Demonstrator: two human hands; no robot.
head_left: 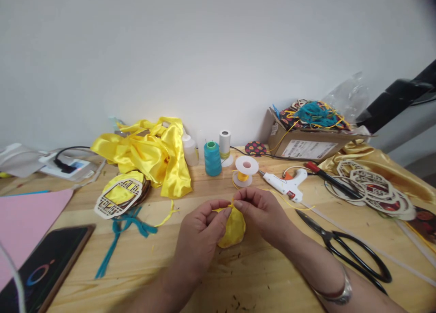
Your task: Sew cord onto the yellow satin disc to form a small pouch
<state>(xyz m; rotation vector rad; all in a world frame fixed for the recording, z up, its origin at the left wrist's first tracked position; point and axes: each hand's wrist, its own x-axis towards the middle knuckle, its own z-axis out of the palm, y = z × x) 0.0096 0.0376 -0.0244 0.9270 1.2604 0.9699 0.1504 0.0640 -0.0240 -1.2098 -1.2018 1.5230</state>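
A small rounded yellow satin piece hangs below my fingertips, just above or on the wooden table. My left hand pinches its upper edge between thumb and fingers. My right hand is closed in a pinch on a thin yellow cord at the top of the same piece, fingertips almost meeting the left ones. The exact crossing of the cord is too small to make out. Behind my hands stands a white spool of yellow cord, with a loose strand trailing right.
A teal thread cone, yellow satin cloth and cardboard box stand along the wall. Right lie a white glue gun, black scissors and patterned cutouts. Left are stacked cutouts, teal tassel cords and a phone.
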